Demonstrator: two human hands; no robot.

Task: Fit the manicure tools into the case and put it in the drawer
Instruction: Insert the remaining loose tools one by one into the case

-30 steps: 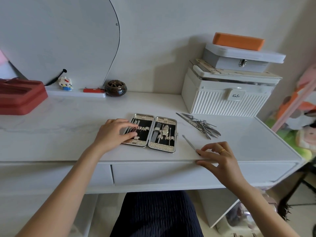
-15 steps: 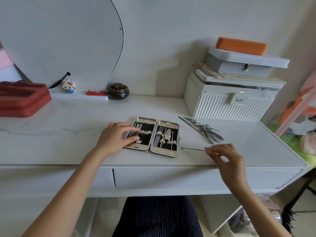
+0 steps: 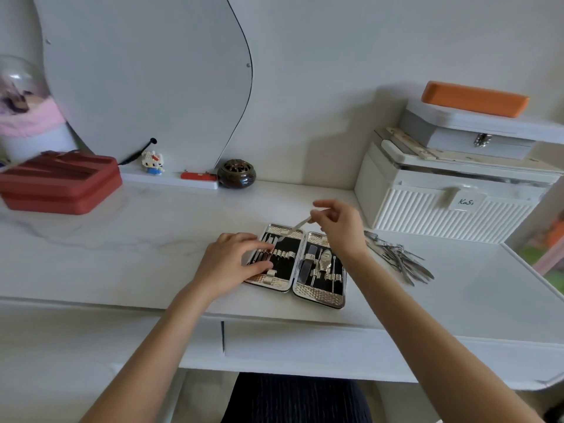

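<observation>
The manicure case (image 3: pixel 320 296) lies open flat on the white desk, silver-rimmed with a black lining and several tools in its loops. My left hand (image 3: pixel 232 264) rests on the case's left half, fingers spread over the loops. My right hand (image 3: pixel 338 227) hovers above the case's far edge and pinches a thin metal tool (image 3: pixel 294 228) that slants down toward the left half. A pile of loose metal tools (image 3: pixel 399 257) lies on the desk to the right of the case. The closed drawer front (image 3: pixel 305 343) sits below the desk edge.
A white ribbed box (image 3: pixel 451 203) with a grey box (image 3: pixel 476 132) and an orange block (image 3: pixel 474 97) stacked on it stands at the back right. A red case (image 3: pixel 61 181), a small figurine (image 3: pixel 153 161) and a dark round pot (image 3: pixel 236 174) stand at the back left by the mirror (image 3: pixel 146 77).
My right hand lifted the thin tool off the desk's front edge and carried it up and left over the open case. My left hand stayed on the case.
</observation>
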